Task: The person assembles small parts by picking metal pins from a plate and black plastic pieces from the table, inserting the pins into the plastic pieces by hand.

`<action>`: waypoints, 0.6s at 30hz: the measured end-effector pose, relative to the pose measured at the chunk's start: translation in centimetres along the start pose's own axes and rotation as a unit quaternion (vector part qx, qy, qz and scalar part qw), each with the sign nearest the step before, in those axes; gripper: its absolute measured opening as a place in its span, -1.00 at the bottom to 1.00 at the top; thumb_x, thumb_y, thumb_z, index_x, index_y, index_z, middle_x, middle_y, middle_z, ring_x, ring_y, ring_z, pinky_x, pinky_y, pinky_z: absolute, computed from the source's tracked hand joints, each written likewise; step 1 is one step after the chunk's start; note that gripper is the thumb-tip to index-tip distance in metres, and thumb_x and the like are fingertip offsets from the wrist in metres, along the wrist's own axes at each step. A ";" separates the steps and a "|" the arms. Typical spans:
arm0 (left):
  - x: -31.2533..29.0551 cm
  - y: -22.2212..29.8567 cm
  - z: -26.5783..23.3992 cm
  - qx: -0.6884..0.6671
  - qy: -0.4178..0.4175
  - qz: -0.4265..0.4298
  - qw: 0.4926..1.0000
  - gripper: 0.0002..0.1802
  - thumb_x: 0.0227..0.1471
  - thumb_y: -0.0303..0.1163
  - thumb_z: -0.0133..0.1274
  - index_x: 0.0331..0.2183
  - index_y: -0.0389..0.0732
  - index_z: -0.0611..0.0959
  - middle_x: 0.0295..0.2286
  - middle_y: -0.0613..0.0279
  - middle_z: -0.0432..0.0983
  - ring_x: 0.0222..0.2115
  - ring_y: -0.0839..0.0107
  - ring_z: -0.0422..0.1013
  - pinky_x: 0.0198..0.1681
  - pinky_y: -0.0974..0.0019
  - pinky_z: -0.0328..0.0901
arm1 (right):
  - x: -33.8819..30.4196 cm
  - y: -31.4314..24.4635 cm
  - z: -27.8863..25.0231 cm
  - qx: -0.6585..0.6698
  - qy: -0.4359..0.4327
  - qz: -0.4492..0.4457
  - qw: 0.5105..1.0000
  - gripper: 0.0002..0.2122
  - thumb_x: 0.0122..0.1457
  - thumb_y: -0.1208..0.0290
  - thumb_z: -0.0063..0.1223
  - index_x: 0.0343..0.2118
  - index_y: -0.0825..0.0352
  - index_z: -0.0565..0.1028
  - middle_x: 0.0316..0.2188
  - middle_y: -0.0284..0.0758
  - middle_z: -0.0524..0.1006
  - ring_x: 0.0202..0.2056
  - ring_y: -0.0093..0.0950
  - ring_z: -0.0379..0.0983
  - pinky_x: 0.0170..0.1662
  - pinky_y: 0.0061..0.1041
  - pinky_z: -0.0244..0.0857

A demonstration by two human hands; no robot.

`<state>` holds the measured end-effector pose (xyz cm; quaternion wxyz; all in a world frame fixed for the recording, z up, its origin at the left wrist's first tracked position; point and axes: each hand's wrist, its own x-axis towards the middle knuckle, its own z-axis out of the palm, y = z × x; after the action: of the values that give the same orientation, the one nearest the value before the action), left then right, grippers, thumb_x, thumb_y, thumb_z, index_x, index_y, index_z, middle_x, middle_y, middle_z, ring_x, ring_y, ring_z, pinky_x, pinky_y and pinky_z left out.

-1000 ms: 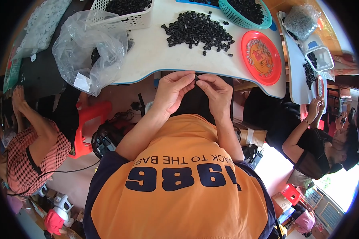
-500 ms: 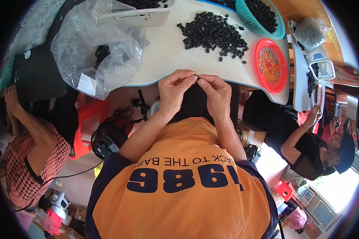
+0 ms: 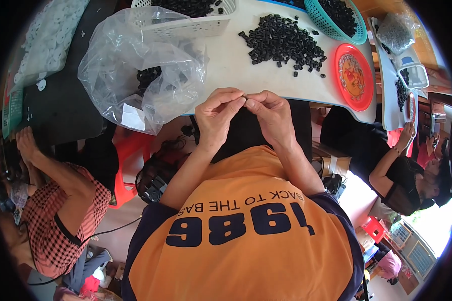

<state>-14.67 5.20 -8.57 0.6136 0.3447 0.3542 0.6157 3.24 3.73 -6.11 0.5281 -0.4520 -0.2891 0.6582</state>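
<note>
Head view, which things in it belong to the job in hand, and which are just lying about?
Probably the job:
- small dark piece pinched between left hand and right hand
- pile of black parts
- red plate with small bits
- teal basket of black parts

Probably just lying about:
- red stool
- cardboard box
- loose white disc

A dark table [image 3: 60, 118] stands left of the white worktop [image 3: 226, 67], a narrower pale table [image 3: 388, 108] right of it. Near the worktop's left end is a red stool [image 3: 119, 188]; pinkish floor [image 3: 117, 243] spreads below, and a bright window [image 3: 437, 231] glares well off to the worktop's right.
</note>
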 end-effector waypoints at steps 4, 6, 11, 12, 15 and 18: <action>-0.5 0.3 -1.8 -0.006 -0.027 0.002 1.000 -0.77 0.32 -0.76 0.39 -0.01 -0.40 0.91 0.01 0.02 0.79 -0.05 0.38 0.72 0.09 0.34 0.64 | -0.2 1.6 -0.1 0.138 -0.039 0.099 0.985 -0.90 0.56 0.47 0.37 -0.07 0.40 0.77 -0.15 -0.30 0.79 -0.19 -0.55 0.55 0.07 -0.41 0.52; -0.8 0.1 -2.9 0.001 -0.036 -0.002 0.999 -0.76 0.32 -0.77 0.39 -0.01 -0.41 0.90 0.01 0.01 0.79 -0.05 0.37 0.72 0.09 0.33 0.64 | -0.4 2.4 -0.3 0.167 -0.046 0.140 0.975 -0.89 0.54 0.46 0.39 -0.04 0.39 0.78 -0.14 -0.31 0.80 -0.19 -0.55 0.59 0.02 -0.46 0.53; -1.9 -1.0 -3.2 -0.061 0.012 -0.038 0.997 -0.78 0.34 -0.72 0.39 0.00 -0.40 0.89 -0.06 0.03 0.81 -0.10 0.35 0.73 0.07 0.29 0.65 | -1.0 3.4 0.3 0.142 -0.033 0.141 0.979 -0.85 0.55 0.44 0.40 0.03 0.39 0.79 -0.13 -0.35 0.81 -0.20 -0.58 0.61 0.02 -0.49 0.54; -2.2 -0.7 -2.5 -0.061 0.013 -0.036 0.997 -0.78 0.34 -0.72 0.39 0.00 -0.40 0.89 -0.06 0.03 0.81 -0.10 0.35 0.73 0.07 0.29 0.65 | -1.5 2.1 1.1 0.110 -0.025 0.118 0.987 -0.83 0.56 0.42 0.37 0.05 0.40 0.79 -0.14 -0.36 0.80 -0.19 -0.59 0.60 0.04 -0.50 0.53; -3.3 -0.2 -0.2 -0.193 0.046 -0.098 0.975 -0.80 0.38 -0.64 0.39 0.01 -0.36 0.89 -0.11 0.07 0.83 -0.13 0.35 0.73 0.06 0.26 0.64 | -2.6 0.8 -0.3 0.041 -0.019 0.075 0.996 -0.79 0.62 0.38 0.30 0.09 0.42 0.78 -0.16 -0.40 0.78 -0.18 -0.61 0.58 0.08 -0.52 0.48; -4.3 -0.4 2.0 -0.217 0.050 -0.111 0.969 -0.81 0.41 -0.60 0.38 0.02 -0.34 0.89 -0.13 0.09 0.83 -0.15 0.36 0.72 0.05 0.24 0.63 | -3.8 -1.2 -2.9 -0.106 -0.052 0.015 0.993 -0.74 0.68 0.31 0.21 0.09 0.42 0.77 -0.21 -0.42 0.74 -0.16 -0.60 0.56 0.08 -0.54 0.45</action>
<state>-12.71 0.96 -7.88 0.7194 0.1310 0.2785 0.6226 6.49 0.17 -5.21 0.4516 -0.4752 -0.3773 0.6541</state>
